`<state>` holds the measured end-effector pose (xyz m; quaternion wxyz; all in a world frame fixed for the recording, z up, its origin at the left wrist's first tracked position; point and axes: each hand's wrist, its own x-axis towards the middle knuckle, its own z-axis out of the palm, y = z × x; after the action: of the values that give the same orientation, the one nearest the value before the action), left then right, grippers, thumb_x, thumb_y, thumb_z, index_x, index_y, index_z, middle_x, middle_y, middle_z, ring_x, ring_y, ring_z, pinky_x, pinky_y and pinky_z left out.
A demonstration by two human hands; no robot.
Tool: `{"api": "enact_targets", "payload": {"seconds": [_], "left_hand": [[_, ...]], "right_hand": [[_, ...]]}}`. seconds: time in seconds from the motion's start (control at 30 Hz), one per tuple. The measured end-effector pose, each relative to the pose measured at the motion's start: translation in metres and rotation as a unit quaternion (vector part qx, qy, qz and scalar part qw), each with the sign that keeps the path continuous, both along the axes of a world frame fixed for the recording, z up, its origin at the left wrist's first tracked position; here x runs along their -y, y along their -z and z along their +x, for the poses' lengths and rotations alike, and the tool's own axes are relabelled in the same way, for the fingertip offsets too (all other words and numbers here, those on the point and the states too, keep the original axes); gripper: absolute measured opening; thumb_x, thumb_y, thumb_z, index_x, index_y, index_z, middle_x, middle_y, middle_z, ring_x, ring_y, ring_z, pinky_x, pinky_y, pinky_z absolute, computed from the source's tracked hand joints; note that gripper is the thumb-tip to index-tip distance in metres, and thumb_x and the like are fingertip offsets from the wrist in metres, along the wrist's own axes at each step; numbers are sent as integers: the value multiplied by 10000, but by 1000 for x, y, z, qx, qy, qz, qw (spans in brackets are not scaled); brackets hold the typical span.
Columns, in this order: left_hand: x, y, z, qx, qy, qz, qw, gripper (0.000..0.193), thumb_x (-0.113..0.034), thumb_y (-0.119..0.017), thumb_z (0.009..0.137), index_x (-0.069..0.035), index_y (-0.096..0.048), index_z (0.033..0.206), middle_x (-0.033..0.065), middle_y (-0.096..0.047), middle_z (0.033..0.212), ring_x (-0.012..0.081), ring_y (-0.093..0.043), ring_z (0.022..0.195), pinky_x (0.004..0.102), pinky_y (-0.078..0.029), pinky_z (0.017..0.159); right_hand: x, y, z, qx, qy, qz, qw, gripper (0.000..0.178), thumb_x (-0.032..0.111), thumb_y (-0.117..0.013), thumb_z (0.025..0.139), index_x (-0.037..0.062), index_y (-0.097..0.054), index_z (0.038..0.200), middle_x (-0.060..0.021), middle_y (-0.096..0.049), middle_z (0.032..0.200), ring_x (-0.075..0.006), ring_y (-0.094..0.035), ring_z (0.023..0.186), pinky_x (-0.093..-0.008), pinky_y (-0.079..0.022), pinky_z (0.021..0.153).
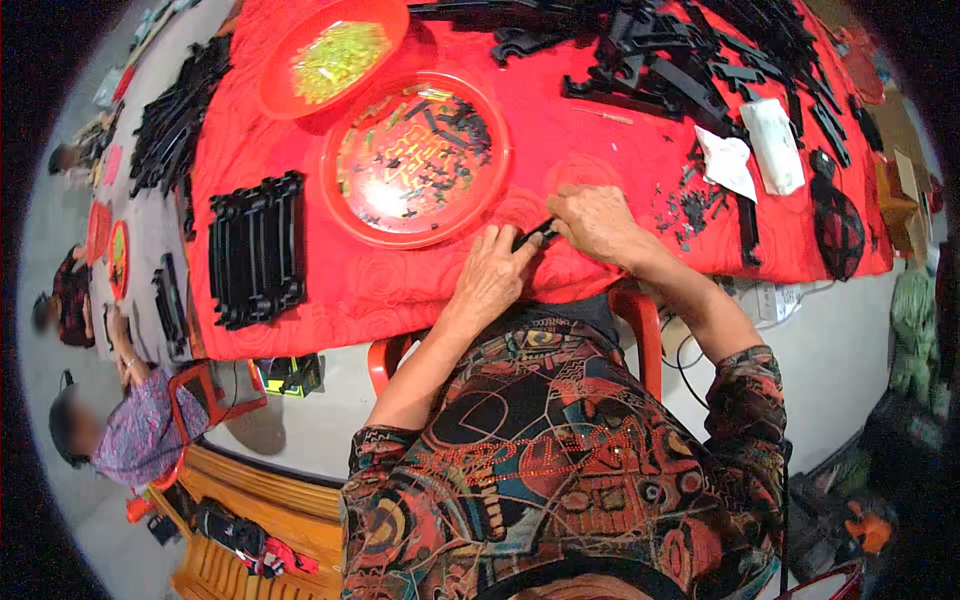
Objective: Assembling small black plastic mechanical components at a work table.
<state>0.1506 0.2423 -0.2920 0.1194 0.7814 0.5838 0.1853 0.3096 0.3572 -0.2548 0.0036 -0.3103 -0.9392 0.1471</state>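
Observation:
Near the front edge of a red-covered table [345, 300], both my hands hold a small black plastic piece [535, 236]. My left hand [493, 268] has its fingers closed on the near end. The fingers of my right hand [598, 222] pinch the far end, which they partly hide. Just beyond the left hand is a round red tray [400, 241] with small black and yellow-green parts scattered in it. A deeper red basin [277, 80] stands behind it, holding many yellow-green pieces [342, 60].
Black bars [257, 250] lie side by side at the left. A heap of long black parts [650, 65] covers the back right. Black scraps [690, 208], a crumpled tissue [728, 163] and a white roll [774, 147] lie right. Another person [145, 425] sits at left.

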Motion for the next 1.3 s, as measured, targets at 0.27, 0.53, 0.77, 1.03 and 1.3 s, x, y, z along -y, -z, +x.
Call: {"api": "enact_targets", "payload": {"seconds": [0.27,0.53,0.77,1.03,1.3], "left_hand": [[3,1,6,15,-15,9,1000,326,-92,-489,787,-122,-568,1103,129,-462,894,301,-468,869,413,-421,706],[-2,10,0,24,3,36,999,352,-95,-530,766,-136,-580,1113,123,-458,878,292,-469,842,389,-430,703],[-6,12,0,23,31,46,998,400,-113,-588,734,-148,-578,1132,107,-458,856,278,-461,815,386,-421,704],[-3,19,-2,25,44,42,998,381,-173,-564,776,-196,-568,1156,100,-451,890,279,-449,866,403,-429,697],[-5,19,0,4,49,42,998,345,-202,-543,806,-186,-560,1151,100,-455,920,287,-450,899,434,-461,671]], "right_hand": [[4,-4,23,-132,49,-8,990,165,194,-629,771,40,-575,793,-113,-578,708,-275,-592,645,-408,-443,554],[5,11,51,-316,261,-132,903,156,151,-619,840,6,-596,789,27,-510,613,-56,-438,596,-231,-354,511],[18,59,52,-466,307,-203,804,125,116,-623,837,10,-607,771,54,-514,640,-26,-419,586,-192,-330,514],[15,83,49,-521,329,-168,770,111,114,-625,844,22,-609,785,66,-499,648,-15,-407,584,-182,-314,510],[5,83,35,-528,333,-108,774,149,137,-635,839,17,-606,757,72,-469,622,-22,-384,574,-193,-308,499]]}}
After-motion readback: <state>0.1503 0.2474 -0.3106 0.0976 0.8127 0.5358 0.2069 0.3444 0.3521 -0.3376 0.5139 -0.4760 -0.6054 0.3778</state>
